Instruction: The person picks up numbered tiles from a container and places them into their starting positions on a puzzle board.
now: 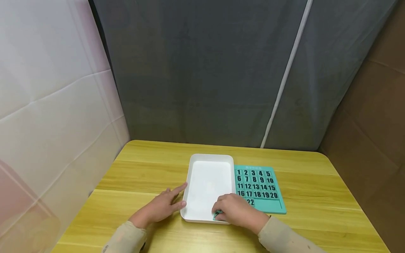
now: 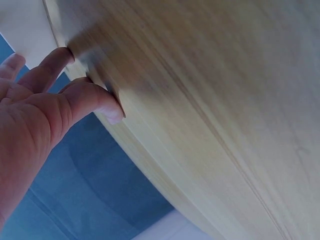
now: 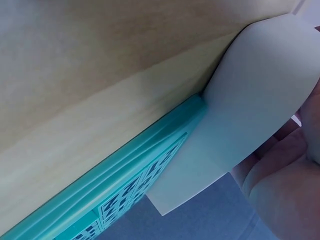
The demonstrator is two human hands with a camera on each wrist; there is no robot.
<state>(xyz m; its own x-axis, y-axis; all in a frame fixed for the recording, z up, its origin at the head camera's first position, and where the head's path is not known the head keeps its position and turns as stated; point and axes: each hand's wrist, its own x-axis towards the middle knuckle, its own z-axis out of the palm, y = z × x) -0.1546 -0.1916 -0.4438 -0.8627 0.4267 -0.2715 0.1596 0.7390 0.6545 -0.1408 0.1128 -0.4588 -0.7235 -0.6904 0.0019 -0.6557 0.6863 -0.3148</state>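
A white tray (image 1: pixel 209 186) lies lengthwise on the table. My left hand (image 1: pixel 161 207) is at its left side, thumb and forefinger spread, fingertips at the rim. My right hand (image 1: pixel 235 211) reaches into the tray's near right corner, its curled fingers pinching small teal number tiles (image 1: pixel 217 213), mostly hidden under the fingers. Against the tray's right side lies a teal number board (image 1: pixel 269 207) with rows of black numbers, the last one showing being 22. My right hand covers part of its bottom row. In the right wrist view the board's edge (image 3: pixel 100 170) meets the tray wall (image 3: pixel 255 95).
The wooden table (image 1: pixel 316 196) has rounded far corners. A dark grey curtain (image 1: pixel 196 70) with a pale strip hangs behind it. White cloth (image 1: pixel 57 88) stands on the left and a brown panel (image 1: pixel 373 116) on the right.
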